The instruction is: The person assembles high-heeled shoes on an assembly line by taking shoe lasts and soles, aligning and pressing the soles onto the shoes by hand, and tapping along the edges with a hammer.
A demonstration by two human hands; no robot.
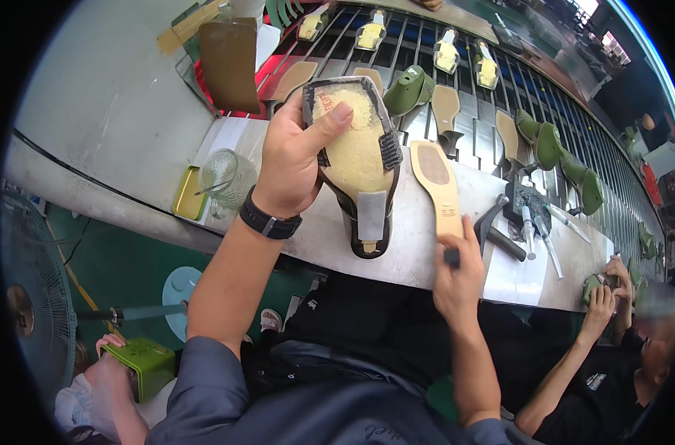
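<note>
A black shoe upper (350, 215) on its last is turned bottom up, showing a yellowish coated underside with dark rough edges and a pale patch near the heel. My left hand (308, 141) grips it around the toe end, the thumb pressed on the yellow surface. To its right, my right hand (460, 274) holds a tan shoe sole (435, 174) by its narrow heel end, fingers closed round it. A small black piece shows at those fingers; whether it belongs to the sole, I cannot tell. Shoe and sole are apart.
On the bench (315, 252) stand a glass jar (230, 178) and a yellow tray (191, 194). A hammer (493, 219) and several syringes (548, 245) lie at right. Behind, a slatted conveyor (467, 111) carries soles and green lasts (408, 90). A co-worker (597, 348) handles a green piece.
</note>
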